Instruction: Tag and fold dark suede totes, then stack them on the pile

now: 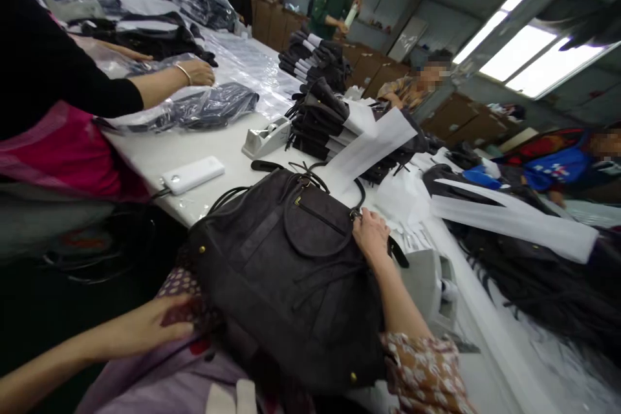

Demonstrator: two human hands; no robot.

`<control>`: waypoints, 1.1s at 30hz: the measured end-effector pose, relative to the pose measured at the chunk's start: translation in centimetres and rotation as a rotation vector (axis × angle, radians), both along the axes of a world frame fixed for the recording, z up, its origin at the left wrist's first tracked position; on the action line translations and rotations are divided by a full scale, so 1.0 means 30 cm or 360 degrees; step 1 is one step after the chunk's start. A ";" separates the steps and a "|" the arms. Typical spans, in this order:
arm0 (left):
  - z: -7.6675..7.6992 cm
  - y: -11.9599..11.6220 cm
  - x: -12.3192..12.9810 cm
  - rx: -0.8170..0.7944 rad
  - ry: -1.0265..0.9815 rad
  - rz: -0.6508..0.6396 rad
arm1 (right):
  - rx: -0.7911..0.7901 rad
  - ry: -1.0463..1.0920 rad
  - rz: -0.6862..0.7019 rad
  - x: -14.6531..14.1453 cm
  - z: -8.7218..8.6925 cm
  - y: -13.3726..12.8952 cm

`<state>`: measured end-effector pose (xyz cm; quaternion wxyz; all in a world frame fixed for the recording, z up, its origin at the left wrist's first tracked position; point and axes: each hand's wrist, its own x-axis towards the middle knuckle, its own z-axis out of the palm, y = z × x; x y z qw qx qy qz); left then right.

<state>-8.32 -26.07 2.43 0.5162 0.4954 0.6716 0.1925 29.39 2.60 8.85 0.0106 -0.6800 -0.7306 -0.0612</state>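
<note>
1. Left hand (167,325): low beside the bag's left side, off the surface (145,150). Its thumb stands apart from the fingers, but the fingertips are blurred, so I cannot tell whether they pinch anything or touch the bag.
2. White power-bank-like device (194,174): near the surface's left edge, with a small dark mark too small to read.
3. Black slouchy handbag (272,259): tilted across the near left corner of the surface, its lower part hanging over the lap. The matte, suede-like body looks soft and grippy rather than slippery; it should sag and crease but not break. Its rounded shape suggests some filling, probably light to moderate in weight. Gold-coloured studs mark the lower corners.
4. Looped handle (317,252): slack against the bag's front, below a zip pocket (320,217). Taking both handles together would probably lift it most evenly, with a palm under the base against sagging; the thin hanging ties (323,275) look a poor hold.
5. Right hand (372,234): fingers bent over the bag's upper right corner, pinching it beside the handle ring.
6. Writing: no brand or label can be read on the bag.
</note>
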 end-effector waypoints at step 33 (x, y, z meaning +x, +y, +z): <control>-0.159 -0.111 0.363 0.0027 -0.0728 0.0020 | -0.0281 0.0108 0.0562 -0.250 0.053 -0.795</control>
